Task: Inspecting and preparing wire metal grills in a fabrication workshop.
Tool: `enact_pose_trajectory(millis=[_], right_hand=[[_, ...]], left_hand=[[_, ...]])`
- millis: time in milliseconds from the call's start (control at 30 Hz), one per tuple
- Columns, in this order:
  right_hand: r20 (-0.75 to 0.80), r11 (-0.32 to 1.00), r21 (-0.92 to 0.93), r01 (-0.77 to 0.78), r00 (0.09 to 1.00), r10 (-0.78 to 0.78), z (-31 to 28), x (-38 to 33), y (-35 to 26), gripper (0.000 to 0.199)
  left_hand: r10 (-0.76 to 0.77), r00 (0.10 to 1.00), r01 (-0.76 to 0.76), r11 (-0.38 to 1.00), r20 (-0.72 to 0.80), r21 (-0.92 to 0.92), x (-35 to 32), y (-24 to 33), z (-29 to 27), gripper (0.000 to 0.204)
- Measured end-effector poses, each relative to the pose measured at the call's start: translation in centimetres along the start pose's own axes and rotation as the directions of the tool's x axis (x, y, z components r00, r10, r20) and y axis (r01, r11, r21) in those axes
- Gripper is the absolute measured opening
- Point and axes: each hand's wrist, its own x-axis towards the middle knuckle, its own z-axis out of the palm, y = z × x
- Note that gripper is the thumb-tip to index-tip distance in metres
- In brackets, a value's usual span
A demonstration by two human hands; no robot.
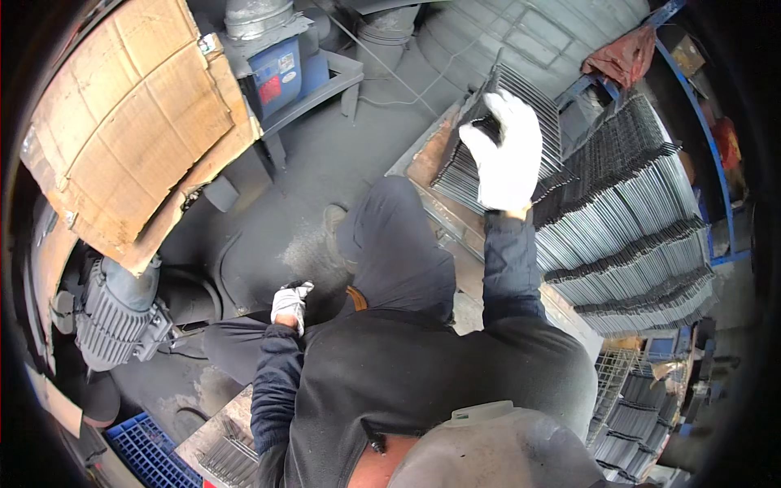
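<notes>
My right hand (512,154), in a white glove, reaches forward over a row of thin dark metal rods (533,102). Its thumb and fingers curve apart above the rods' dark ends, and no rod shows lifted in it. Beside that row, to the right, rise tall, tightly packed stacks of grey metal rods (622,220) with dark ends. Low by my legs, my left hand (290,304) wears a white glove with dark patches. Its fingers are curled closed, and what they hold, if anything, is too small to make out.
Creased cardboard (130,122) stands at the left above a grey finned motor (118,313). A blue machine (277,77) sits on a metal frame at the back. Blue rack posts (708,114) edge the right. A blue plastic crate (150,451) and more rods (232,462) lie lower left.
</notes>
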Motion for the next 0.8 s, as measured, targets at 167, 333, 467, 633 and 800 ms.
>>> enact_pose_trajectory(millis=[167,333,467,633,800], right_hand=[[-0.080,0.803,0.582,0.131,0.991,-0.103,3.1,-4.6,-8.8,0.039],[0.522,0.697,0.709,0.109,0.583,-0.622,9.6,-8.7,-18.4,0.040],[0.722,0.704,0.691,-0.165,0.099,-0.685,19.2,-16.1,-19.2,0.043],[0.713,0.663,0.694,0.282,-0.401,-0.575,25.5,-19.1,-17.6,0.037],[0.823,0.815,0.567,0.119,-0.047,-0.566,21.2,-18.2,-20.5,0.042]], left_hand=[[0.268,0.963,-0.240,0.849,0.006,0.471,-3.3,3.1,-1.7,0.040],[0.264,0.962,-0.208,0.863,-0.062,0.460,-6.0,7.7,-5.1,0.042],[-0.338,0.871,0.085,0.819,-0.356,-0.568,-12.8,14.3,-10.2,0.058],[-0.330,0.492,0.463,0.883,-0.805,-0.079,-28.6,20.2,-17.2,0.053],[-0.280,-0.252,0.790,0.494,-0.927,-0.364,-45.6,10.2,-14.2,0.039]])
